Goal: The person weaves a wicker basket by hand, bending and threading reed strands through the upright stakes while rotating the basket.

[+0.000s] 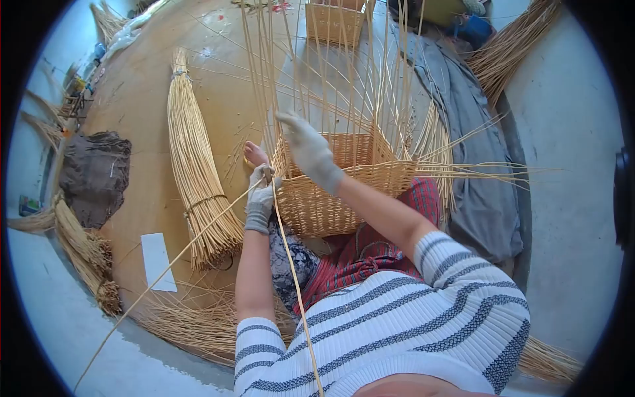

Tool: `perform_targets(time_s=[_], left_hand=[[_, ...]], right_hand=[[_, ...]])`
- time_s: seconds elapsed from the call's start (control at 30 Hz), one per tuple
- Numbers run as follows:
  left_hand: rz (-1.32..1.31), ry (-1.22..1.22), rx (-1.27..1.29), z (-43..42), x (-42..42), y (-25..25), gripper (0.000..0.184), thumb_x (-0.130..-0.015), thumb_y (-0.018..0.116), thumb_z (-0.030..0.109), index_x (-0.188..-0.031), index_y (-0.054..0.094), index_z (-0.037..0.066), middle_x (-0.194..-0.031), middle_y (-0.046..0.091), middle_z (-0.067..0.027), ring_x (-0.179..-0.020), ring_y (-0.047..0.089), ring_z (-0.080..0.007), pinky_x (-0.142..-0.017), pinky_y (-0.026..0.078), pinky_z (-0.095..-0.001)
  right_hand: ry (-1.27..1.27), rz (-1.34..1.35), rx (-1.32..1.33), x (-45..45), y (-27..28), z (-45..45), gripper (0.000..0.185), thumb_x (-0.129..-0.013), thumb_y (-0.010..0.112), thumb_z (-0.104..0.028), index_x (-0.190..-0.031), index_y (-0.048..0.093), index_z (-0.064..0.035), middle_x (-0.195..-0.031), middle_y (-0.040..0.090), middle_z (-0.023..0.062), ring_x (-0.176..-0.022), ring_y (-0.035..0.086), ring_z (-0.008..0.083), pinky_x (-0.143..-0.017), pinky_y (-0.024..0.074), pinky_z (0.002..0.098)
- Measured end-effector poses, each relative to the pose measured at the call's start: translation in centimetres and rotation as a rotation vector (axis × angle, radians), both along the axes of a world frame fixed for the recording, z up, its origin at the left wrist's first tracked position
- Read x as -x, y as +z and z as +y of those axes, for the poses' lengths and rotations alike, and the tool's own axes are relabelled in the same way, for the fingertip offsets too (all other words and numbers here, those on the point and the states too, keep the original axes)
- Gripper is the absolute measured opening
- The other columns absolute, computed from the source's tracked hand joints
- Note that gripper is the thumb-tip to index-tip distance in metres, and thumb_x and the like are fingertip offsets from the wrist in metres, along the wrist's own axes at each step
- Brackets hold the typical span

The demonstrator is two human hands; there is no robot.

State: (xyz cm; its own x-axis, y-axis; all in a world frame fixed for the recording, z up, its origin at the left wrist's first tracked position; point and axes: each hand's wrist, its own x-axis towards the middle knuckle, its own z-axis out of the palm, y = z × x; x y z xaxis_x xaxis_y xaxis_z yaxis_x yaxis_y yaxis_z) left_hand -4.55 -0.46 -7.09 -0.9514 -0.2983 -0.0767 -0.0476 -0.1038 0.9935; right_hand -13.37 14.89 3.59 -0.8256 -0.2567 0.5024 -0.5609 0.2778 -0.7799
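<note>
A partly woven wicker basket (pixel 331 205) rests against my lap, with tall upright stakes rising from its rim. My left hand (pixel 260 193), in a pale knit glove, is closed at the basket's near left corner. It grips a wicker strand (pixel 142 296) whose long tail runs down to the lower left. Another long strand (pixel 296 281) hangs from the same corner down across my shirt. My right hand (pixel 308 151), also gloved, is above the basket's opening. Its fingers stretch toward the stakes on the left side; whether they touch one I cannot tell.
A tied bundle of wicker rods (pixel 198 159) lies to the left, near a white card (pixel 157 262). Another basket (pixel 334 25) stands at the far side. Grey cloth (pixel 486 192) lies at right, with rod ends sticking out over it. Loose rods (pixel 192 321) cover the floor in front.
</note>
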Motion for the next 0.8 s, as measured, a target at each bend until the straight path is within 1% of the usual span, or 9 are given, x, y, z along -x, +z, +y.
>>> perform_targets(time_s=[0.07, 0.13, 0.2, 0.27, 0.43, 0.5, 0.6, 0.67, 0.8], left_hand=[[0.017, 0.065, -0.125, 0.7, 0.0, -0.5, 0.029, -0.084, 0.071, 0.001, -0.108, 0.058, 0.009, -0.092, 0.052, 0.0036, -0.08, 0.05, -0.0076, -0.074, 0.044, -0.0218], [-0.021, 0.053, -0.138, 0.4, 0.0, -1.0, 0.028, -0.084, 0.071, 0.002, -0.108, 0.058, 0.01, -0.093, 0.052, 0.0039, -0.083, 0.05, -0.0074, -0.077, 0.043, -0.0213], [0.004, 0.053, -0.194, 0.6, 0.0, -1.3, 0.028, -0.084, 0.07, 0.0, -0.107, 0.058, 0.011, -0.095, 0.051, 0.0044, -0.086, 0.049, -0.0074, -0.079, 0.042, -0.0213], [-0.003, 0.059, -0.21, 1.1, 0.4, -2.0, 0.031, -0.082, 0.068, -0.001, -0.109, 0.058, 0.011, -0.098, 0.051, 0.0041, -0.089, 0.049, -0.0078, -0.082, 0.042, -0.0217], [0.209, 0.451, 0.073, 5.8, -1.8, 1.9, 0.034, -0.083, 0.058, -0.005, -0.116, 0.054, 0.002, -0.104, 0.058, -0.0089, -0.093, 0.056, -0.0217, -0.09, 0.046, -0.0342], [0.162, 0.655, 0.641, 8.4, -3.4, 0.2, 0.035, -0.082, 0.054, -0.007, -0.116, 0.054, -0.002, -0.107, 0.058, -0.0152, -0.095, 0.058, -0.0271, -0.092, 0.047, -0.0378], [0.486, 0.311, 0.74, 10.3, -0.8, 2.6, 0.034, -0.087, 0.057, -0.002, -0.12, 0.053, -0.001, -0.11, 0.058, -0.0179, -0.091, 0.062, -0.026, -0.087, 0.05, -0.0367], [0.011, 0.016, 0.229, 11.1, 1.4, 6.6, 0.025, -0.094, 0.062, 0.009, -0.116, 0.056, 0.0, -0.104, 0.062, -0.0158, -0.072, 0.065, -0.0227, -0.069, 0.054, -0.0329], [-0.144, -0.185, 0.215, 8.5, 4.1, 0.7, 0.03, -0.096, 0.066, 0.025, -0.09, 0.06, -0.003, -0.077, 0.064, -0.0081, -0.059, 0.068, -0.0172, -0.051, 0.052, -0.0318]], right_hand=[[-0.048, 0.144, -0.256, 2.1, 1.8, -2.2, 0.037, -0.095, 0.061, -0.003, -0.131, 0.055, -0.0076, -0.129, 0.062, 0.0184, -0.101, 0.067, 0.0208, -0.089, 0.0531, 0.0312], [0.011, -0.124, 0.248, 4.4, -0.5, -3.0, 0.039, -0.095, 0.055, 0.0, -0.133, 0.051, -0.0086, -0.128, 0.061, 0.017, -0.098, 0.068, 0.0197, -0.082, 0.0565, 0.0313], [0.081, 0.14, -0.036, 3.2, -3.7, 5.3, 0.032, -0.098, 0.052, -0.001, -0.129, 0.049, -0.0089, -0.122, 0.064, 0.0134, -0.097, 0.068, 0.0159, -0.076, 0.0584, 0.0307], [0.192, -0.328, 0.795, -2.6, -9.2, 9.4, 0.016, -0.101, 0.052, -0.006, -0.116, 0.056, -0.0093, -0.11, 0.066, 0.0079, -0.097, 0.067, 0.012, -0.074, 0.0584, 0.0288], [0.014, -0.795, 0.516, -6.3, -8.2, 16.6, 0.008, -0.097, 0.064, -0.013, -0.104, 0.066, -0.0098, -0.091, 0.069, 0.0002, -0.082, 0.067, 0.0113, -0.066, 0.054, 0.0258], [-0.032, -0.795, 0.535, -5.2, -9.9, 17.5, 0.01, -0.096, 0.067, -0.013, -0.105, 0.066, -0.0091, -0.091, 0.069, -0.0004, -0.081, 0.067, 0.0109, -0.065, 0.0529, 0.0251], [-0.136, -0.851, 0.622, -5.8, -9.2, 16.4, 0.016, -0.093, 0.07, -0.01, -0.108, 0.065, -0.0088, -0.09, 0.069, -0.0005, -0.08, 0.066, 0.0101, -0.066, 0.0521, 0.0252], [-0.217, -0.802, 0.608, -5.8, -8.9, 15.1, 0.018, -0.093, 0.069, -0.009, -0.11, 0.064, -0.0086, -0.092, 0.069, 0.0004, -0.081, 0.066, 0.0108, -0.067, 0.0524, 0.0257], [-0.154, -0.168, 0.264, -0.8, -4.7, 9.8, 0.044, -0.093, 0.06, 0.001, -0.134, 0.054, -0.0114, -0.105, 0.068, 0.0037, -0.094, 0.065, 0.0121, -0.074, 0.053, 0.027]])
